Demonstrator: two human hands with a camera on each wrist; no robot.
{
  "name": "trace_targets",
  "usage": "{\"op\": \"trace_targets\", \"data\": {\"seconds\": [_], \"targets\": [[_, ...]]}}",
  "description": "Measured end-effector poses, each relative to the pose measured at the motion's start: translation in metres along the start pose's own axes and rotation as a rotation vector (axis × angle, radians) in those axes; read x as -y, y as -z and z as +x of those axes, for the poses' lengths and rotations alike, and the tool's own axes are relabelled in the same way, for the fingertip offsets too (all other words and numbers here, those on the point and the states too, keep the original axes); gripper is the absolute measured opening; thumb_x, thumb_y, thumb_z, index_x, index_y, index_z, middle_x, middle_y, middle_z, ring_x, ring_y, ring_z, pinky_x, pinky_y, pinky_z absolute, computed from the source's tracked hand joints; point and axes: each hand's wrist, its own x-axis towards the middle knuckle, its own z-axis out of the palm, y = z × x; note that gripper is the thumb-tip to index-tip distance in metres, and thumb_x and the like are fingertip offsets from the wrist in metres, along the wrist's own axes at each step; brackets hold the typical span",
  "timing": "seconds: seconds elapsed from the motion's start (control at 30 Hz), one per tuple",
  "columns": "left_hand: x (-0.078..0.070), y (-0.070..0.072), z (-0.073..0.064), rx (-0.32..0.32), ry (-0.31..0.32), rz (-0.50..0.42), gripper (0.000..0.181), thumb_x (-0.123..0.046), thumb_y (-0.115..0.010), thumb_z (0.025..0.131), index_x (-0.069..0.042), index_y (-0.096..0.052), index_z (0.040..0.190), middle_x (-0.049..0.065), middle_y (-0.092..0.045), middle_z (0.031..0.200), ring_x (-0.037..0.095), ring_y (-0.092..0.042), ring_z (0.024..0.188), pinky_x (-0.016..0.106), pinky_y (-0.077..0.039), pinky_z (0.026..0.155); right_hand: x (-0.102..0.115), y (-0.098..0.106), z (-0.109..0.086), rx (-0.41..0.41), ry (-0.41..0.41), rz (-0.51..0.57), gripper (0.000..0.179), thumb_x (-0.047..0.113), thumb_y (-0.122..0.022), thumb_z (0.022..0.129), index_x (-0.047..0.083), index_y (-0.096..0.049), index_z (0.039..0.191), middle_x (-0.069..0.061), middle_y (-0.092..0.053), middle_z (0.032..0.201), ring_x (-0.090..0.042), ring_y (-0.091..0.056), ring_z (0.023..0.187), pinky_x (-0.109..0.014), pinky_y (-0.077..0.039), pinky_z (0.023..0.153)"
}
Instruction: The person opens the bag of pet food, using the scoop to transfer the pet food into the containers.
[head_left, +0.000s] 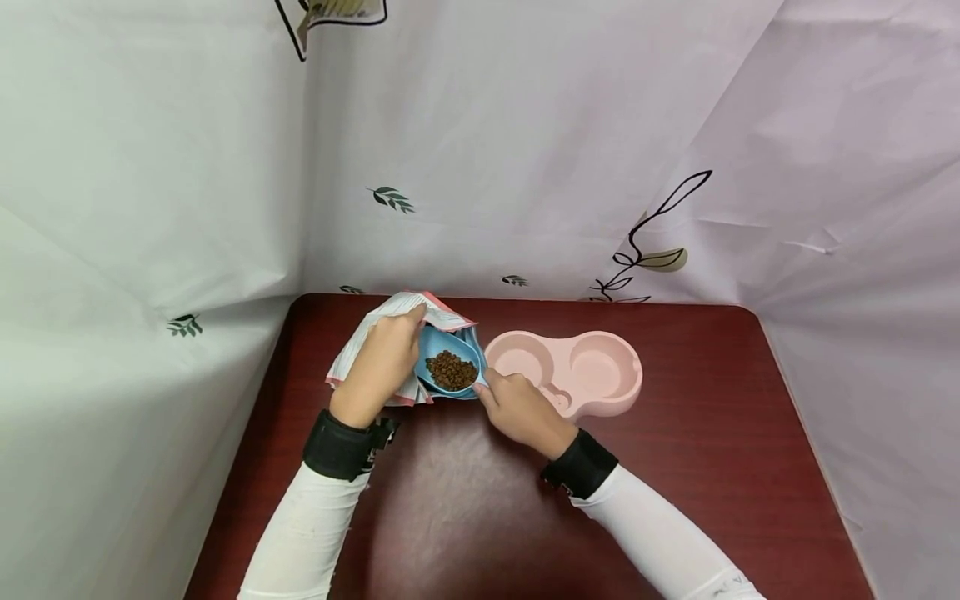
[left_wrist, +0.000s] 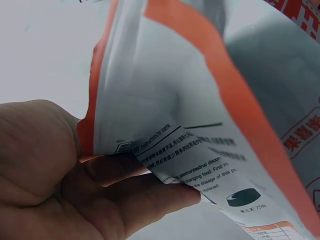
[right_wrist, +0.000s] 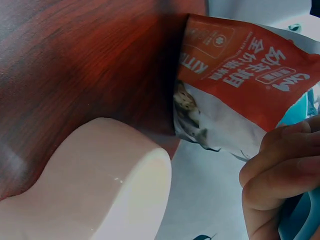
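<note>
My left hand (head_left: 384,357) grips the torn upper edge of a kitten food bag (right_wrist: 225,85), printed orange and white with a cat picture. In the left wrist view the bag's edge (left_wrist: 120,110) lies between thumb side and fingers (left_wrist: 155,202). My right hand (head_left: 528,414) holds a blue scoop (head_left: 437,340) by its handle. Brown kibble (head_left: 452,371) lies in the scoop, which sits at the bag's mouth, between both hands. The right wrist view shows the handle partly hidden by curled fingers (right_wrist: 280,170).
Just right of the bag stands a pink double pet bowl (head_left: 564,367), its left basin close to my right hand. Both rest near the back of a dark red wooden table (head_left: 712,433). A white patterned cloth (head_left: 480,150) hangs behind and at the sides.
</note>
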Motion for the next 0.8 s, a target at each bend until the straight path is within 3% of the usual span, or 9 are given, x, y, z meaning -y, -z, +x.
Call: {"op": "trace_targets", "data": {"seconds": [0.3,0.43,0.57,0.8], "targets": [[0.004,0.000,0.001,-0.003,-0.014,-0.007,0.033,-0.007,-0.051,0.099,0.004,-0.059,0.130,0.029,-0.070,0.108,0.038,-0.068,0.089,0.051,-0.057,0.070,0.000,0.027,-0.004,0.041,-0.035,0.010,0.021,0.030,-0.049,0.101,0.018,-0.057,0.087,0.001,-0.056,0.067,-0.018,-0.063,0.075,-0.040,-0.051,0.063],[0.005,0.002,0.002,-0.009,-0.023,-0.013,0.033,-0.005,-0.051,0.099,0.004,-0.059,0.129,0.030,-0.068,0.111,0.040,-0.067,0.090,0.051,-0.056,0.071,0.000,0.053,-0.010,0.067,0.006,-0.003,0.022,0.028,-0.050,0.101,0.018,-0.054,0.081,0.003,-0.050,0.063,-0.015,-0.057,0.066,-0.036,-0.048,0.059],[0.006,0.004,0.007,-0.019,-0.022,-0.016,0.033,-0.005,-0.052,0.099,0.004,-0.060,0.129,0.029,-0.068,0.111,0.039,-0.067,0.088,0.051,-0.055,0.071,-0.005,0.084,-0.019,0.081,0.025,-0.087,0.028,0.028,-0.051,0.100,0.017,-0.048,0.075,0.005,-0.040,0.057,-0.015,-0.048,0.056,-0.034,-0.043,0.052],[0.006,0.002,0.004,-0.018,-0.007,0.000,0.032,-0.007,-0.053,0.098,0.003,-0.061,0.128,0.028,-0.069,0.111,0.039,-0.067,0.094,0.053,-0.055,0.075,-0.023,0.126,-0.039,0.150,0.005,-0.200,0.028,0.027,-0.053,0.099,0.020,-0.051,0.072,0.007,-0.043,0.058,-0.009,-0.044,0.054,-0.028,-0.040,0.048]]}}
